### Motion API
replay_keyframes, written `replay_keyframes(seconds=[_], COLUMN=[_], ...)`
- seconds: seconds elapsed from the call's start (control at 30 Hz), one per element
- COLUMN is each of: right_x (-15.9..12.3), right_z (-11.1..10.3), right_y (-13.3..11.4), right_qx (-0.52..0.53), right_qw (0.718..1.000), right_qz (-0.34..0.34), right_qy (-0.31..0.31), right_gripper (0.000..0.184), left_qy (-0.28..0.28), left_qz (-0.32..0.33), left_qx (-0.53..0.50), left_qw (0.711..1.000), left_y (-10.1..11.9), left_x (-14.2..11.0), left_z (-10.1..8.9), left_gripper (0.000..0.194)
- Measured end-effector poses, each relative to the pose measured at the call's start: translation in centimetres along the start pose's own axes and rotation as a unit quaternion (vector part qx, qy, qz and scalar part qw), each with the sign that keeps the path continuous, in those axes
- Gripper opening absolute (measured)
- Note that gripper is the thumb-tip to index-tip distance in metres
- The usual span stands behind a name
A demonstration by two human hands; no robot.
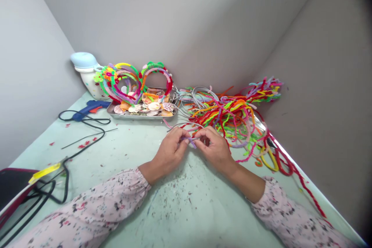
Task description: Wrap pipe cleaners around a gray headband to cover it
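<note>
My left hand [173, 148] and my right hand [215, 149] meet over the middle of the table, both closed in a pinch. Between the fingertips is a short length of purple pipe cleaner [192, 143], crossing a thin grey headband [188, 124] whose arc rises behind my knuckles. My left fingers grip the band where the purple piece lies, while my right thumb and finger pinch at the purple piece. Part of the band is hidden by the fingers. Just beyond my right hand spreads a heap of colourful pipe cleaners [232, 114].
A metal tray [139, 116] of seashells [154, 106] holds several wrapped headbands [124, 81]. A blue glue gun [87, 110] with a black cord lies left, before a white container [90, 75]. Bare grey headbands [205, 95] rest on the heap. Red-handled scissors [283, 162] lie right.
</note>
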State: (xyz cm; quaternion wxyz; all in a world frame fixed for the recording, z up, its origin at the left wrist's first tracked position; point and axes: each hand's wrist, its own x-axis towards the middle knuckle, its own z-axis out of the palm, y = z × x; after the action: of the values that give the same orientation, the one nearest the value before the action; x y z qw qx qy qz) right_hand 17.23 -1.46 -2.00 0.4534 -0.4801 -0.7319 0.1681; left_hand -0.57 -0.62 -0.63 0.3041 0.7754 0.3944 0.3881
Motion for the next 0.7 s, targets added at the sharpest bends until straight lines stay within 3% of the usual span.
replay_keyframes(seconds=[0.7], right_x=[0.02], right_z=[-0.13], right_y=[0.02], right_qx=[-0.016], right_qw=[1.0], right_qz=[0.005], right_qy=[-0.008], right_gripper=[0.009], left_qy=[-0.007], left_qz=[0.018], left_qx=[0.015], left_qw=[1.0], left_y=[0.03], left_x=[0.05], left_z=[-0.01], left_gripper=[0.011])
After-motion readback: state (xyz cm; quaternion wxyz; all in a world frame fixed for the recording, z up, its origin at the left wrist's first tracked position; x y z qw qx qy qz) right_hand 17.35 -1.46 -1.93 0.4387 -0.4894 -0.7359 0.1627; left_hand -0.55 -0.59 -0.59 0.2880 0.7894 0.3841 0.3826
